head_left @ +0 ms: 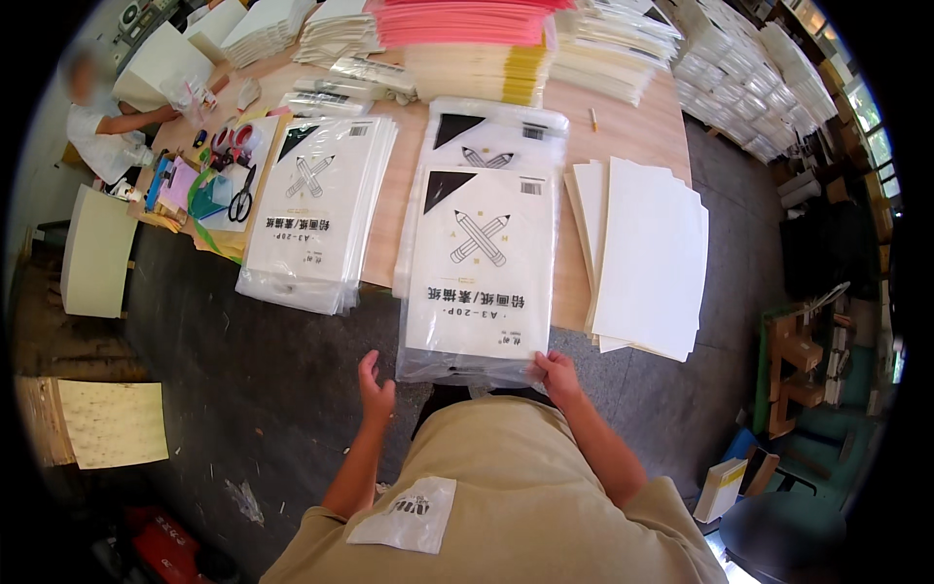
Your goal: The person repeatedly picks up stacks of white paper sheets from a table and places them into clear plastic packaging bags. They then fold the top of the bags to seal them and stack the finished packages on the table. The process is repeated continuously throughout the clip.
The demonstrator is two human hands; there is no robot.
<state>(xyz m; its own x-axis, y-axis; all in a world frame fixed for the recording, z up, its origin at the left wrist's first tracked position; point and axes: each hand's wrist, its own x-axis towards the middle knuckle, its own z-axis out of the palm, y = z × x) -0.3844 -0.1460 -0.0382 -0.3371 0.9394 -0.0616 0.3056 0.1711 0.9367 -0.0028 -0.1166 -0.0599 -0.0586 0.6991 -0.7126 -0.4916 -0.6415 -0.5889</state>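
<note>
In front of me, a clear plastic bag [477, 336] printed with crossed pencils and a black corner overhangs the near table edge, with white paper inside. My right hand [558, 378] pinches the bag's near right corner between thumb and fingers. Just off the near left corner is my left hand [376, 391], its fingers apart and holding nothing. Beneath and beyond the bag lie more printed bags [540, 131]. A stack of similar packages [321, 209] sits to the left. Loose white sheets [650, 258] are piled unevenly on the right.
Scissors [241, 200] and tape rolls [243, 136] lie at the table's left. Pink [457, 24] and cream paper stacks [472, 73] stand at the back. A person [102, 136] is at the far left. Wrapped bundles [744, 78] are piled at the far right.
</note>
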